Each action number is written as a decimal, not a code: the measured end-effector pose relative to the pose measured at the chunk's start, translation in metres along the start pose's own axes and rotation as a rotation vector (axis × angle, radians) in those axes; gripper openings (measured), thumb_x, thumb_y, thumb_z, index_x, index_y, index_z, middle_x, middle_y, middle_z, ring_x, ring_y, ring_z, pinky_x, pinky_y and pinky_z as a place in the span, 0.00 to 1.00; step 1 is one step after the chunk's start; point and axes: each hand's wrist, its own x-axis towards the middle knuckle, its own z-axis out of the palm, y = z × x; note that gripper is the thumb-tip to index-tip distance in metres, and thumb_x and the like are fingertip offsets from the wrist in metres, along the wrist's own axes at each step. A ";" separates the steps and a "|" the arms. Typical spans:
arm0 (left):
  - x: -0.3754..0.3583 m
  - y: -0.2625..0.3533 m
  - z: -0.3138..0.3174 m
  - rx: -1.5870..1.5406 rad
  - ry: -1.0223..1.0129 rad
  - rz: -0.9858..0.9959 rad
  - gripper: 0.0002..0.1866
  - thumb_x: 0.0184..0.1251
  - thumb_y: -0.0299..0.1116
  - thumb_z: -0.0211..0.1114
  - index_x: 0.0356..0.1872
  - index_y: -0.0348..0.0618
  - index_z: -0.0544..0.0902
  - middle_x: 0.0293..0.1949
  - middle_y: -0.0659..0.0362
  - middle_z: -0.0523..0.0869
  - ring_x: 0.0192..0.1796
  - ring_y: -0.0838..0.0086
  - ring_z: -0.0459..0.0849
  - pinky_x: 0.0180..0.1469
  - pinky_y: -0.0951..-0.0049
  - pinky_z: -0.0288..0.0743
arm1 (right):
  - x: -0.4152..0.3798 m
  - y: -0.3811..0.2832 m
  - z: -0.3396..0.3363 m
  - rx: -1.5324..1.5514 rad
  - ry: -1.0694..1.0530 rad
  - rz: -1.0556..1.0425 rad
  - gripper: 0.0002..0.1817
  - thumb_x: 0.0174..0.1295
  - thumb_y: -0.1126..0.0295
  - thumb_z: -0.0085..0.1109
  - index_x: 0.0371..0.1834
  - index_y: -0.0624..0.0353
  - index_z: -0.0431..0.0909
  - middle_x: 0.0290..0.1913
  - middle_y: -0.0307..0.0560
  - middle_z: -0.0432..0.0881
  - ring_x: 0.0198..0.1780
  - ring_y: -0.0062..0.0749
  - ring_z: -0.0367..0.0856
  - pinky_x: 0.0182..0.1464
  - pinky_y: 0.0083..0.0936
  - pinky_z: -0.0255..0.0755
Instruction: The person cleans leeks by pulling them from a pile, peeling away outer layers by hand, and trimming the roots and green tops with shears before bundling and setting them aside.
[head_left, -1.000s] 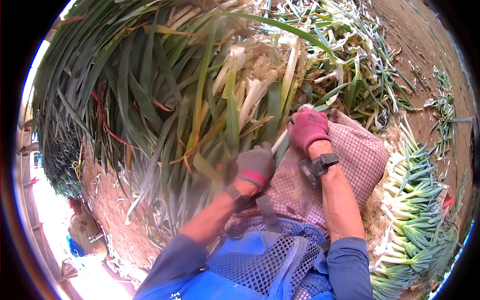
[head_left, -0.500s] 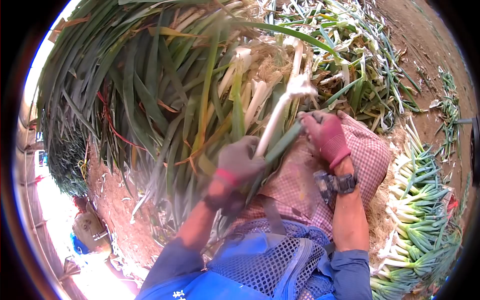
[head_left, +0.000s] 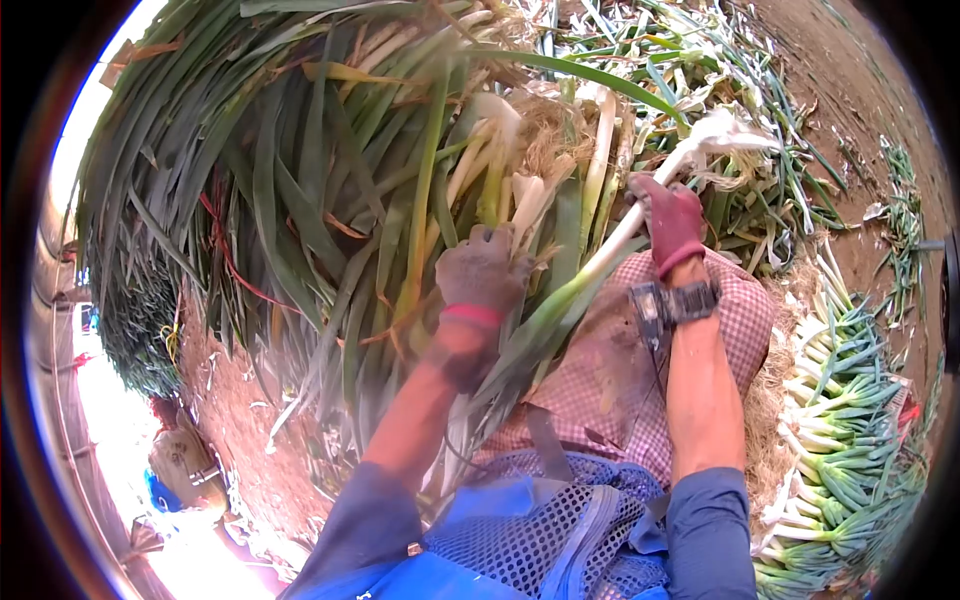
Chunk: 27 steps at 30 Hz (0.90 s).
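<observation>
My right hand (head_left: 670,218), in a reddish glove, is closed around the white shaft of a leek (head_left: 612,250). The pale root end of that leek points to the upper right, and its green leaves trail down over my lap. My left hand (head_left: 482,275), in a dull purple-grey glove with a pink cuff, is against the large heap of leeks (head_left: 290,190). Its fingers are curled, and what lies inside them is hidden. White stalks with roots stick out of the heap just beyond these fingers.
Stripped leaves and scraps (head_left: 720,190) lie piled at the upper right. A row of trimmed leeks (head_left: 825,430) lies on the ground to my right. A checked cloth (head_left: 725,300) covers my lap. Another person (head_left: 185,460) shows at the lower left.
My right hand has gone from the leek's green part to its white shaft, and the leek has swung right. My left hand has left that leek and moved up to the heap.
</observation>
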 end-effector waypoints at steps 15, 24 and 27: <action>-0.011 -0.062 -0.135 -0.866 0.129 -0.640 0.11 0.58 0.23 0.72 0.40 0.29 0.88 0.33 0.55 0.91 0.32 0.76 0.86 0.42 0.77 0.80 | 0.093 0.070 0.042 -0.269 -0.116 0.129 0.22 0.59 0.57 0.77 0.39 0.71 0.90 0.30 0.52 0.87 0.29 0.33 0.80 0.37 0.35 0.76; 0.009 -0.047 -0.109 -1.023 0.064 -0.609 0.14 0.60 0.25 0.72 0.46 0.27 0.88 0.37 0.58 0.91 0.37 0.79 0.85 0.46 0.77 0.79 | 0.003 0.015 -0.029 -0.027 -0.025 0.036 0.21 0.57 0.63 0.79 0.37 0.75 0.87 0.33 0.45 0.88 0.32 0.25 0.83 0.37 0.25 0.75; 0.026 -0.030 -0.114 -1.081 0.077 -0.542 0.14 0.63 0.26 0.71 0.47 0.29 0.88 0.37 0.57 0.90 0.36 0.76 0.87 0.44 0.76 0.81 | -0.020 0.019 -0.042 -0.092 -0.118 -0.161 0.15 0.61 0.68 0.76 0.41 0.70 0.87 0.35 0.42 0.87 0.34 0.26 0.84 0.41 0.24 0.79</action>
